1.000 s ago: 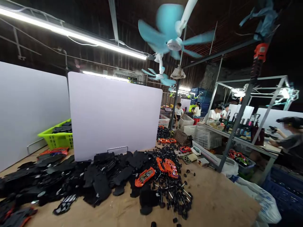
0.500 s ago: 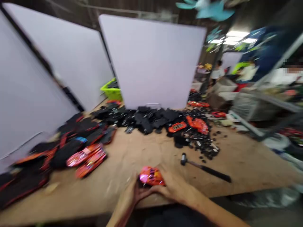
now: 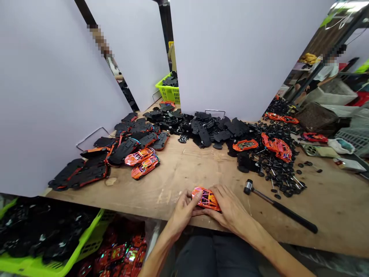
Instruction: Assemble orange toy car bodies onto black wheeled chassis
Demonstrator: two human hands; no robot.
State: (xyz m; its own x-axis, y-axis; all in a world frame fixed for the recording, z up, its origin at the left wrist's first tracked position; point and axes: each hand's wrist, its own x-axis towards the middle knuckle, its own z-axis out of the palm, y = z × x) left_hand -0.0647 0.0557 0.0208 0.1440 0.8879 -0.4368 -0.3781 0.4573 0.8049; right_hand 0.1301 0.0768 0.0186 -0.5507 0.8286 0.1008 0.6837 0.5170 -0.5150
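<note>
This place looks like a workshop or a small factory; on a plain wooden table lie many similar toy parts, namely heaps of black car bases, small wheels on axles and orange toy cars, near a hammer. White boards stand around it; behind, another person is among large bins.

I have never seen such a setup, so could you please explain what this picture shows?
This is no machine, just someone's bare left hand and right hand, seen by a camera worn on the head, looking forward and down. Both hold an orange toy car near the front edge of a wooden table. A hammer lies to the right, with wheels on axles heaped beyond it. Black plastic parts are piled farther back. On the left, two orange cars sit beside others with black undersides up.
</note>
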